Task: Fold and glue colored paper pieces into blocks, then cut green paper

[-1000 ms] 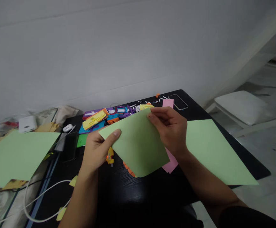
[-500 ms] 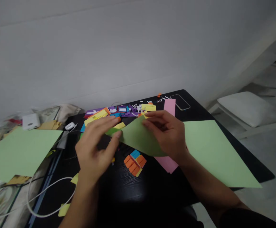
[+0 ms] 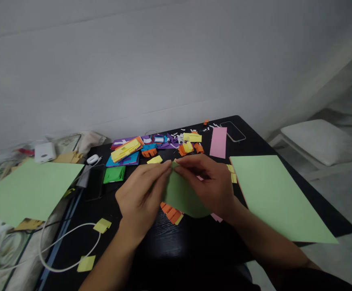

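- In the centre of the frame, I hold a small green sheet up over the black table, its top drawn to a narrow point and its lower edge curving.
- My left hand pinches that point between thumb and fingers, from the left.
- My right hand pinches it from the right, fingertips just beside those of my left.
- Below the sheet, lower centre, an orange paper piece shows, partly covered.
- At the right of the frame a large green sheet lies near my right forearm; another green sheet lies at the left.
- Upper right of centre lies a pink strip.
- Left of centre, beyond my left hand, are a bright green stack and a yellow bundle.
- Lower left, two yellow squares touch a white cable.
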`<state>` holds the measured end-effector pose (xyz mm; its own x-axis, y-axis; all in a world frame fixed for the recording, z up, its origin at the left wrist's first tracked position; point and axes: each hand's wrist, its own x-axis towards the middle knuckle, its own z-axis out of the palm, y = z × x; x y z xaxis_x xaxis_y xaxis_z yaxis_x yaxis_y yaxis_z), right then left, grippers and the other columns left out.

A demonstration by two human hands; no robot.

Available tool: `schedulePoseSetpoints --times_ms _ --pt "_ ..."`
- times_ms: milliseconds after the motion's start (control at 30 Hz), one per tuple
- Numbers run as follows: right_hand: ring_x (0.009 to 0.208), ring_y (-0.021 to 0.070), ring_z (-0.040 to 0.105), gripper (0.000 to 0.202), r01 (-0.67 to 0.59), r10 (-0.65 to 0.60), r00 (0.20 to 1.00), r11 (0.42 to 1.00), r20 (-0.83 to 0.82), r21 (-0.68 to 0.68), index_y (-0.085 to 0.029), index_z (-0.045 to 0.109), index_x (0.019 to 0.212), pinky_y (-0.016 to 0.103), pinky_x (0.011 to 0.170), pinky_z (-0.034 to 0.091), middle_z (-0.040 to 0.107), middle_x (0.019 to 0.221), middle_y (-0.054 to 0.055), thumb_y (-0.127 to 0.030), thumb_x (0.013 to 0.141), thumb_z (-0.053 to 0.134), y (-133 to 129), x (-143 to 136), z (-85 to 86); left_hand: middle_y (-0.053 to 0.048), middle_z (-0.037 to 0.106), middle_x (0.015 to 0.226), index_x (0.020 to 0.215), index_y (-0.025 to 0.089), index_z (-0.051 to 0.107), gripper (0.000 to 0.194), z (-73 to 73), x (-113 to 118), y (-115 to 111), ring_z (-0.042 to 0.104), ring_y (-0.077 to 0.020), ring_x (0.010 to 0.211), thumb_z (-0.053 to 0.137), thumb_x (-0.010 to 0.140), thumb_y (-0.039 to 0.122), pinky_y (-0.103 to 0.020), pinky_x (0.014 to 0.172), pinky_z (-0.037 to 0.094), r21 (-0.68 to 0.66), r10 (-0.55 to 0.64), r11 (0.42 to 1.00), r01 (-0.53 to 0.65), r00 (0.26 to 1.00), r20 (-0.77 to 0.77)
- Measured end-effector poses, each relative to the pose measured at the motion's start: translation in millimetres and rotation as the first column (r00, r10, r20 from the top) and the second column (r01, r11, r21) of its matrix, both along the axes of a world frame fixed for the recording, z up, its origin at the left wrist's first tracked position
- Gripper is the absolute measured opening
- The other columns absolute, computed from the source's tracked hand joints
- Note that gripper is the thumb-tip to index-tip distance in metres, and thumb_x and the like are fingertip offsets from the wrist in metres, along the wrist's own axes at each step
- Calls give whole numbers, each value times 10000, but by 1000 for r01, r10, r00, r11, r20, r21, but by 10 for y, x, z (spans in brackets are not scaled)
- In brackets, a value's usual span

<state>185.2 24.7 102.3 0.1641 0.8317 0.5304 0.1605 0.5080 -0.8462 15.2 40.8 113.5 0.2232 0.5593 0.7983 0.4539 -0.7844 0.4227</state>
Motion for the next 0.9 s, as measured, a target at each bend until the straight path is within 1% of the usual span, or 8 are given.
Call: schedulePoseSetpoints --times_ms 167,333,467,600,767,900 --pt "786 152 796 95 13 -14 999 1000 37 28 -246 774 1018 255 689 664 832 921 -3 -235 924 772 1 12 -5 -23 802 1009 1122 207 792 278 -6 9 7 742 -125 891 755 897 46 -247 820 596 -18 -12 1000 12 1000 18" --pt "785 157 791 107 43 -47 994 998 96 38 -254 779 1046 296 752 669 833 937 1 -250 941 758 -2 30 -14 -12 806 1004 1117 223 792 262 -26 13 13 742 -126 885 765 901 77 -260 814 606 -60 -8 998 10 999 38" --pt "776 158 786 105 53 -57 991 998 120 39 -264 784 1045 309 771 663 833 932 -3 -257 943 759 -7 39 -9 -14 808 1010 1115 227 789 263 -34 13 16 745 -128 892 762 903 74 -272 819 609 -76 -2 997 6 999 47" --pt "774 157 782 86 60 -65 988 997 137 42 -269 785 1027 310 749 654 833 932 -10 -259 947 754 -21 39 14 -14 810 1008 1115 238 787 269 -41 20 15 745 -134 892 762 902 76 -283 811 614 -83 -9 996 14 998 62" --pt "796 157 783 75 67 -71 985 997 154 34 -255 781 1014 300 749 638 832 940 -1 -246 944 756 -34 41 24 -5 816 969 1080 249 797 252 -44 27 10 753 -143 867 782 887 88 -290 787 623 -64 34 998 -28 995 94" --pt "770 166 783 67 76 -78 986 997 150 24 -255 783 997 304 714 632 830 913 1 -281 938 766 -30 40 14 -6 819 967 1051 251 807 230 -39 27 12 754 -146 863 775 892 88 -294 783 625 -63 22 998 -16 996 88"
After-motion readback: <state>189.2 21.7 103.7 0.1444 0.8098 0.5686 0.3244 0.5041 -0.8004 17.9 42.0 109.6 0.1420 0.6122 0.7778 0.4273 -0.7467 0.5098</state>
